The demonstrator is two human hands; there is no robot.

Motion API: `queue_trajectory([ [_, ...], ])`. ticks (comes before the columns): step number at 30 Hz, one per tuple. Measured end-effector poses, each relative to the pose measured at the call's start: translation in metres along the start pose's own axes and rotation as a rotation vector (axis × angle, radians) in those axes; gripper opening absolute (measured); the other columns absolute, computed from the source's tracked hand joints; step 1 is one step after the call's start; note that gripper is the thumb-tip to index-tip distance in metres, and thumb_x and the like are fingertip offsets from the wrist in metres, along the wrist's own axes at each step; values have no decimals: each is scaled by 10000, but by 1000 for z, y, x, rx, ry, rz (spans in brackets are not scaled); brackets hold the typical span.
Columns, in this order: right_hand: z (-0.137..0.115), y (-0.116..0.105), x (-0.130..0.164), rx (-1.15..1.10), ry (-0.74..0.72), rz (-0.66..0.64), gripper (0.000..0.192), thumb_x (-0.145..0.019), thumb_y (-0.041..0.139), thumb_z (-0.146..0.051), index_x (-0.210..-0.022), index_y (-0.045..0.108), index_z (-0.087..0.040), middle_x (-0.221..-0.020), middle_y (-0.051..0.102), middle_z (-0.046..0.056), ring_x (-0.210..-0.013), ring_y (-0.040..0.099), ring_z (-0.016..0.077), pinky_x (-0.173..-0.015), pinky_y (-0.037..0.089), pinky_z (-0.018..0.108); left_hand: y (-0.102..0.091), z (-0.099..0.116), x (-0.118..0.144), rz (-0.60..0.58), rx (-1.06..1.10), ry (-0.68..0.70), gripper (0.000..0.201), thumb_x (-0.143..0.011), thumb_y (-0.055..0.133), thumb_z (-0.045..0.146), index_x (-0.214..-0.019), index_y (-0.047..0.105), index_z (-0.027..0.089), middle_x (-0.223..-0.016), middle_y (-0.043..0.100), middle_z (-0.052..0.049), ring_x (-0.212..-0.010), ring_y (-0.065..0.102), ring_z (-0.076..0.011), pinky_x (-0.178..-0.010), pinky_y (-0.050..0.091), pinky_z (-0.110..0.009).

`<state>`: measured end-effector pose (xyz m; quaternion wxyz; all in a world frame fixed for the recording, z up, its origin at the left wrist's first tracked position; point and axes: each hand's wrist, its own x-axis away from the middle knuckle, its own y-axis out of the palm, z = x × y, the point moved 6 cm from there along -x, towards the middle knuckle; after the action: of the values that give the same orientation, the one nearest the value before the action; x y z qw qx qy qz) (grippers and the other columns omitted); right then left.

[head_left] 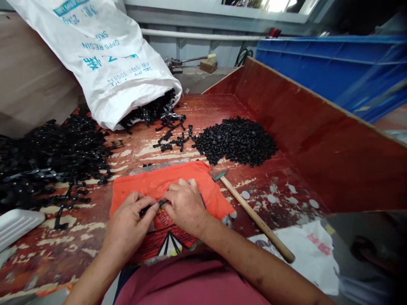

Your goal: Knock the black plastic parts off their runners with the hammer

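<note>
My left hand (129,220) pinches a small black plastic part (146,209) between thumb and fingers, above an orange cloth (133,186) with a dark printed pattern. My right hand (186,206) is closed at the other end of the black part, its thumb and fingertips meeting the left hand's. Most of the part is hidden by the fingers, so its full shape cannot be made out. A hammer (244,203) with a wooden handle lies just right of the cloth. Behind the cloth is a heap of tiny black plastic pieces (237,140).
At the left, a large pile of black plastic parts (54,156) covers the worn red table (216,101). More spill from a white woven sack (127,72). A brown board (302,127) walls the right side, with a blue crate (330,72) beyond it. A white plastic object (20,226) lies front left.
</note>
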<state>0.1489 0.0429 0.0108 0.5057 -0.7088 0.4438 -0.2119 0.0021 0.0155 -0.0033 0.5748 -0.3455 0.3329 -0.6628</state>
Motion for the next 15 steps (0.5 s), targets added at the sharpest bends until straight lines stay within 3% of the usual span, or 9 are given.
queue_trajectory([
  [4, -2, -4, 1, 3, -22, -8, 73, -877, 661, -247, -827, 712, -232, -891, 713, 4, -911, 506, 216, -793, 275, 377, 2, -2, -3, -52, -23, -32, 295, -902, 506, 476, -859, 729, 288, -889, 572, -12, -844, 600, -205, -796, 426, -324],
  [9, -6, -13, 10, 11, -96, 31, 93, -913, 628, -224, -984, 687, -219, -935, 708, 21, -950, 504, 216, -808, 280, 380, 1, -3, -12, -143, -30, -56, 304, -896, 491, 442, -758, 704, 275, -765, 541, 4, -783, 582, -204, -734, 396, -316],
  [15, -15, -8, 7, 49, -202, 30, 144, -970, 563, -215, -936, 703, -228, -861, 730, 6, -898, 523, 202, -805, 275, 393, 2, -7, -14, -173, 22, -59, 342, -907, 453, 462, -739, 672, 260, -768, 556, 2, -798, 579, -213, -747, 386, -319],
])
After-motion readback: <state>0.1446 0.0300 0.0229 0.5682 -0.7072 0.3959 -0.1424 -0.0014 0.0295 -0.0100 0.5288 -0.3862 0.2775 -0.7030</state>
